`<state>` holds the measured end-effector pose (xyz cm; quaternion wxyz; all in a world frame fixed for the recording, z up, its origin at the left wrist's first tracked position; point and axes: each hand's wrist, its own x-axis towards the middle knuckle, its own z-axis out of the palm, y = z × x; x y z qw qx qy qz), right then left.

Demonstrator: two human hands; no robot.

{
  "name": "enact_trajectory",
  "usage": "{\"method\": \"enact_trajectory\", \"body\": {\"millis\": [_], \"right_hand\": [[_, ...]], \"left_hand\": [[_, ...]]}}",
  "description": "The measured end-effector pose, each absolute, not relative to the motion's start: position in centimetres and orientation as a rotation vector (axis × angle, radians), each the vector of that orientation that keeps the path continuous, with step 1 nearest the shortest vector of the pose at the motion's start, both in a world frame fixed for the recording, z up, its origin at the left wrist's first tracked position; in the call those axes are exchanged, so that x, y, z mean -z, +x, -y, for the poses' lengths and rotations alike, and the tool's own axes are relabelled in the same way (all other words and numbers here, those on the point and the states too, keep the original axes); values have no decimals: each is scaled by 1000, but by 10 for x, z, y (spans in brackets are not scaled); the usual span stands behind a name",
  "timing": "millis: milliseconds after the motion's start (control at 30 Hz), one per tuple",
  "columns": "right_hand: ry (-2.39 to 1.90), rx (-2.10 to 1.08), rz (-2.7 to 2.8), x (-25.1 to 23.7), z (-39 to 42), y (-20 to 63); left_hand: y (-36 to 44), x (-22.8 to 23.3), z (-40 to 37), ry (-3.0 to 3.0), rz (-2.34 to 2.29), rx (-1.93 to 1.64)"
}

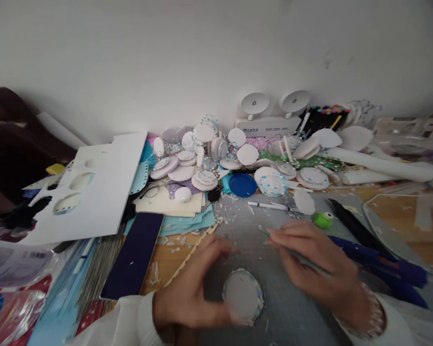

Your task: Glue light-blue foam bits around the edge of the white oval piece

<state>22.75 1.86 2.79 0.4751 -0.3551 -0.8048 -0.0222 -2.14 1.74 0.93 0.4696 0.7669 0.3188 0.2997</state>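
A round white disc [242, 295] with a rough rim flecked in blue lies on the grey cutting mat [234, 218]. My left hand [195, 283] curves around its left side with thumb and fingers spread. The thumb overlaps the disc's lower edge, while the blurred fingertips stay apart from it. To the right, my right hand [317, 264] is closed in a pen grip on a slim, dark pen-like tool [308, 263]. Its thin tip points up and left above the mat, clear of the disc. Motion blur hides what kind of tool it is.
White foam discs [205, 178], many blue-dotted, are heaped along the wall. A blue lid [243, 185], a white pen [269, 205] and a green figure [323, 220] edge the mat. A phone [133, 254] lies left; a blue glue gun [386, 269] lies right.
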Motion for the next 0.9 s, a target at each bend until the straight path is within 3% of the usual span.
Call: {"method": "enact_trajectory", "body": {"millis": [133,300,667,900], "right_hand": [[-1095,-93,1643,-10,-19,237],[-1206,-267,1585,0,-15,241],[-1232,-627,1383,-9,-10,236],[-1156,-852,1148,-4,-4,234]], "left_hand": [[-21,-8,-15,2284,-807,-374],[-9,-3,-9,2425,-937,-269],[-3,2,-6,2533,-994,-388],[-1,7,-3,2480,-940,-693]]}}
